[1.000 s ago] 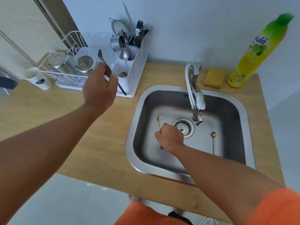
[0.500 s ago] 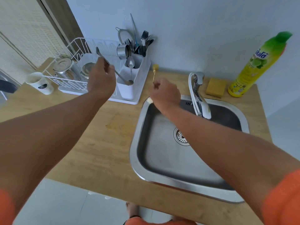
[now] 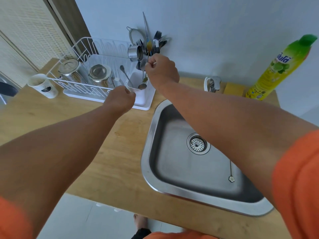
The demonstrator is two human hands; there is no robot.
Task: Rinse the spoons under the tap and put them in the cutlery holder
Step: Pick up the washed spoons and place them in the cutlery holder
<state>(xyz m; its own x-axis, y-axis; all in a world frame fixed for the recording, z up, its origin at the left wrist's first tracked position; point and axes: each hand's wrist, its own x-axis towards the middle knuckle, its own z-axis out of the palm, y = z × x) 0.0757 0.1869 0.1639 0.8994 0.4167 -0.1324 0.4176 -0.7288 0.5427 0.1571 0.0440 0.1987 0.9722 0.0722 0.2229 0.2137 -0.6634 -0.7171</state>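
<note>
Gold-toned teaspoon point(image 3: 148, 47) pinched upright in the right hand point(image 3: 161, 70) over the white cutlery holder point(image 3: 136, 87).

Thin, stiff and light, likely wet and slick, so a pinch at mid-handle as here looks the surest hold. The left hand point(image 3: 120, 99), fingers curled shut, appears to hold a steel long-handled spoon point(image 3: 124, 75) just beside the holder. That holder is crowded with forks and spoons, so open slots are few; the dish rack point(image 3: 82, 49) wires and a steel cup point(image 3: 133, 53) sit close. One flower-ended spoon point(image 3: 231, 171) remains in the sink point(image 3: 155, 128); the wooden counter point(image 3: 112, 152) lies clear between.
</note>
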